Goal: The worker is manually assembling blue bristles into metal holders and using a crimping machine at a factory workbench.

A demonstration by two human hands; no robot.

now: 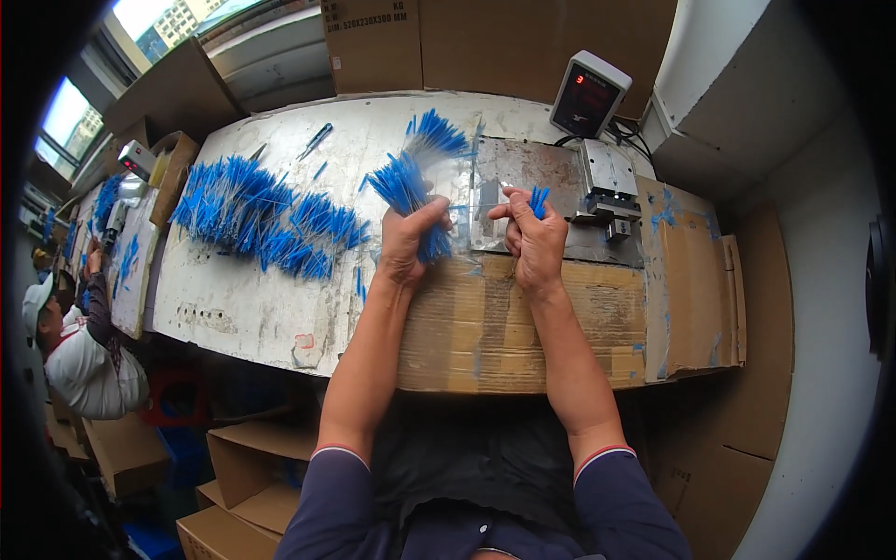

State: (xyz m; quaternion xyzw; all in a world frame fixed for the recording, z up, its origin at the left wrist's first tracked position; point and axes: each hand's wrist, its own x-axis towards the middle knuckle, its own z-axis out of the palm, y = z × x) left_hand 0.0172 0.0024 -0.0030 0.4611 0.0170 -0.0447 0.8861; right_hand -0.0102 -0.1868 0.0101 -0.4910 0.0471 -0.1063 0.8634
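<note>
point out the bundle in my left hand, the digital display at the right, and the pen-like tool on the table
Blue-tipped bundle (399, 184), head view, on its upper blue ends.
Digital display (588, 97), head view, on its dark front.
Pen-like tool (316, 141), head view, middle of its shaft.

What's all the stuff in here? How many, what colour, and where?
Blue-tipped strands: lots, blue and pale, heaped left and back centre
Pen-like tool: one, bluish, back left
Display boxes: two, white, back right and far left
Metal plate: one, grey, right of centre
Metal fixture: one, silver and black, at the plate's right
Worktables: two, white, centre and left
Cardboard sheets: several, brown, near edge and right
Cardboard boxes: several, brown, behind and below left
Co-worker: at least one, white cap, far left
Windows: two, bright, upper left
Sleeves: two, navy, bottom
Left grip: one, bare, centre, around a strand bunch
Right grip: one, bare, right of centre, on some strands
</note>
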